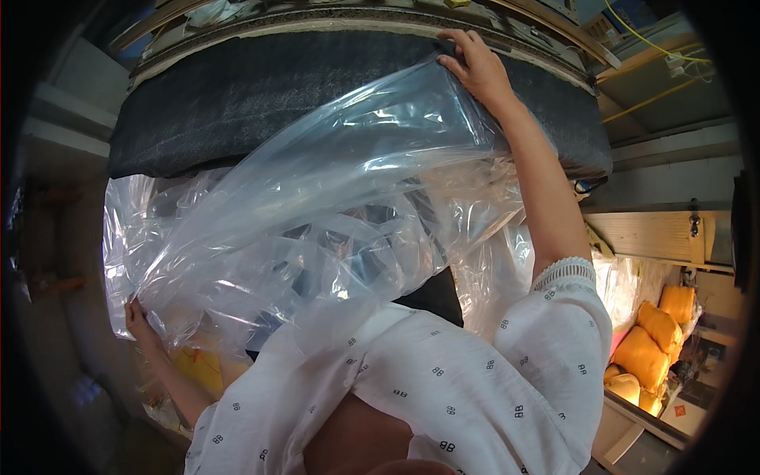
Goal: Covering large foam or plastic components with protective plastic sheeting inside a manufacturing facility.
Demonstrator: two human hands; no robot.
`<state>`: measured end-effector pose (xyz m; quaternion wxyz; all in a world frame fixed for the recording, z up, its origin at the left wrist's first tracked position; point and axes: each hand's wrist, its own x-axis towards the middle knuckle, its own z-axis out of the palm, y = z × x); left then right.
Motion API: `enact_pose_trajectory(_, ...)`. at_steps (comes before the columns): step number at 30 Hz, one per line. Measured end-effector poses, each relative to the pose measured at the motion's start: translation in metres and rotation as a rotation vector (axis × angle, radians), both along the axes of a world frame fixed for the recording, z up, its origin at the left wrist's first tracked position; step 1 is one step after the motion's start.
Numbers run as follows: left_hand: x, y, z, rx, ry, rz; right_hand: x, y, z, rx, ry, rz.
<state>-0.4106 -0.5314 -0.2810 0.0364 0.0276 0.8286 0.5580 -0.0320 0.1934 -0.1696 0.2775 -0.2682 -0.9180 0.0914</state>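
Observation:
A large clear plastic sheet (372, 166) stretches diagonally between my two hands, creased and shiny. At the far side, my right hand (480, 70) grips its upper edge, the arm reaching out over a dark grey cloth-like covering (229, 111). My left hand (139, 318) is low at the left, its fingers closed on a gathered edge of the same sheet. More crumpled clear plastic (491, 206) lies beneath and hangs toward my body, partly covering a dark item (439, 297) near my waist.
Beyond the dark covering runs a long ledge (356, 17) with wooden bars. At the right are a pale wooden panel (645, 236), plump orange bundles (645, 344) and a yellow cable (633, 30).

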Motion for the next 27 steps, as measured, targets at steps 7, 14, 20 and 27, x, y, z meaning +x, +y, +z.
enact_pose_trajectory(7,-0.050,0.093,0.038,0.125,-0.022,0.113,0.008,0.034,0.019,-0.628,0.362,0.305)
enact_pose_trajectory(14,-0.135,0.292,0.144,0.060,0.654,-0.176,0.049,0.050,0.065,-0.053,0.848,-0.322)
enact_pose_trajectory(20,-0.198,0.408,0.071,0.209,0.411,-0.325,0.092,0.109,-0.031,-0.291,0.747,-0.428)
enact_pose_trajectory(27,-0.197,0.467,0.086,0.022,0.415,-0.322,0.099,0.146,-0.036,-0.186,0.531,-0.594)
